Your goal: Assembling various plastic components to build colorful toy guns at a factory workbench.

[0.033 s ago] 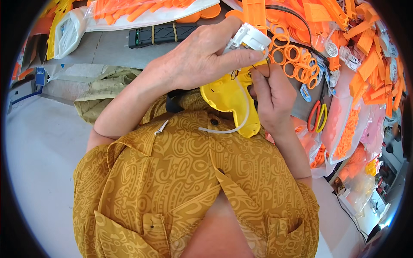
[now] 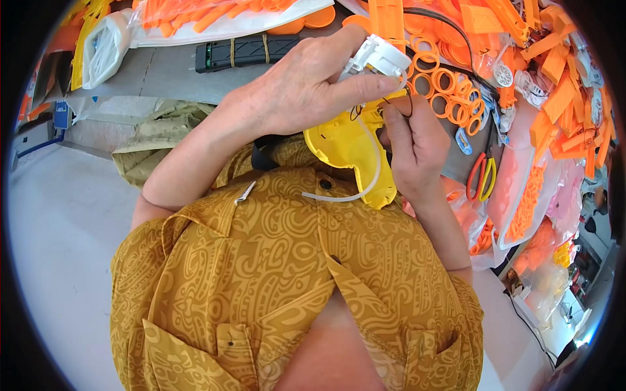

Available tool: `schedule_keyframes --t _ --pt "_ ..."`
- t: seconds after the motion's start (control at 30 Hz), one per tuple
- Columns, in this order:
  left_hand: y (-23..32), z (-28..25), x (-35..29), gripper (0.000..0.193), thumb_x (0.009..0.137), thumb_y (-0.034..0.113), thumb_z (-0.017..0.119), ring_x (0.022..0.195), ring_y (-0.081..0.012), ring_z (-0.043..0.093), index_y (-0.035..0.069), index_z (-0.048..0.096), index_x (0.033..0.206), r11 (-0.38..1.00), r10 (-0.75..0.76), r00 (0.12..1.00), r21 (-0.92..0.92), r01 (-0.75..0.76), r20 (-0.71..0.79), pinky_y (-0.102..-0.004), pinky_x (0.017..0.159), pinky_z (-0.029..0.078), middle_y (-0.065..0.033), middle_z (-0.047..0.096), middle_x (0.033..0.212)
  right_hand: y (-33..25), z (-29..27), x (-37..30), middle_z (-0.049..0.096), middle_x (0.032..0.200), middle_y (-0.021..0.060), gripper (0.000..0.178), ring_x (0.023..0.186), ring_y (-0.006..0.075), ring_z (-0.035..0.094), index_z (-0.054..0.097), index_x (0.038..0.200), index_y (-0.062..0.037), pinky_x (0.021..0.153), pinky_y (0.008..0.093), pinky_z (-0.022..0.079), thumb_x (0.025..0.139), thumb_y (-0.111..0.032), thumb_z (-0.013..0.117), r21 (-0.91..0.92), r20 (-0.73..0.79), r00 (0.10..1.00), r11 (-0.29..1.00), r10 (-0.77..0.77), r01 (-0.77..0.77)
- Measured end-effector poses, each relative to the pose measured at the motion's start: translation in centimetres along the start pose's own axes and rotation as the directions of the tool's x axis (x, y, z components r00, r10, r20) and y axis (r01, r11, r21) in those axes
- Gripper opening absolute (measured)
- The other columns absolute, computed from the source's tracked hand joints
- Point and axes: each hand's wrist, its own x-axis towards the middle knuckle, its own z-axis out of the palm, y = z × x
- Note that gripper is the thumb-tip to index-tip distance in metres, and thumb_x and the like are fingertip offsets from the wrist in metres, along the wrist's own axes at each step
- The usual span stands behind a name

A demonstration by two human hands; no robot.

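Note:
My left hand [image 2: 319, 81] is closed on a white plastic mechanism housing [image 2: 385, 57], thumb along its near side. Below it is a yellow hollow plastic shell [image 2: 336, 143], its near end close to my shirt front. A thin translucent tube [image 2: 376, 159] curves out of the shell, its free end pointing left. My right hand [image 2: 417, 140], at the shell's right side, has thumb and forefinger pinched on a thin dark wire [image 2: 410, 107] that loops by the housing. The other fingers of that hand are partly hidden, so whether they also touch the shell cannot be seen.
A black ribbed strip with rubber bands [image 2: 248, 52] lies on the grey table [image 2: 166, 68]. Orange rings [image 2: 447, 81] are heaped beyond my right hand, near red-and-yellow-handled pliers [image 2: 481, 176]. Bags of orange parts [image 2: 525, 202] crowd the right; a white bag [image 2: 107, 49] lies far left.
My right hand and the pinched wire have shifted very slightly to the right. My left hand keeps its hold on the white housing.

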Motion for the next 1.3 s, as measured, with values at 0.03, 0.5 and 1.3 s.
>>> schedule_keyframes --t 0.03,0.5,1.3 --pt "0.0 -0.2 0.0 0.036 0.083 0.031 0.055 0.070 -0.0122 0.050 0.000 0.047 0.099 1.000 -0.023 0.999 -0.013 0.024 0.033 -0.0264 0.061 0.041 -0.0071 0.054 0.079 0.2 0.1 0.0 0.049 0.066 0.0099 0.008 0.053 0.0209 0.049 0.050 0.073 0.0014 0.048 0.0291 0.039 0.076 0.001 0.056 0.000 0.002 1.000 1.000 0.000 0.000" --pt "-1.7 0.0 -0.2 0.036 0.084 0.026 0.055 0.070 -0.0099 0.051 -0.001 0.042 0.104 0.989 0.037 0.997 0.141 -0.047 0.068 -0.0251 0.060 0.041 -0.0062 0.055 0.079 2.3 0.7 0.6 0.055 0.078 0.0107 0.013 0.058 0.0218 0.055 0.054 0.078 0.0022 0.047 0.0293 0.043 0.069 0.002 0.063 -0.310 -0.018 0.915 0.872 -0.404 0.379" --pt "-2.4 0.1 0.6 0.040 0.079 0.034 0.058 0.060 -0.0300 0.055 -0.001 0.042 0.090 0.948 0.226 0.974 0.228 -0.223 0.014 -0.0351 0.050 0.040 -0.0171 0.053 0.066 3.3 0.0 1.5 0.055 0.077 0.0084 0.011 0.061 0.0212 0.055 0.055 0.076 -0.0004 0.050 0.0286 0.045 0.069 -0.002 0.064 -0.318 0.032 0.910 0.858 -0.414 0.402"
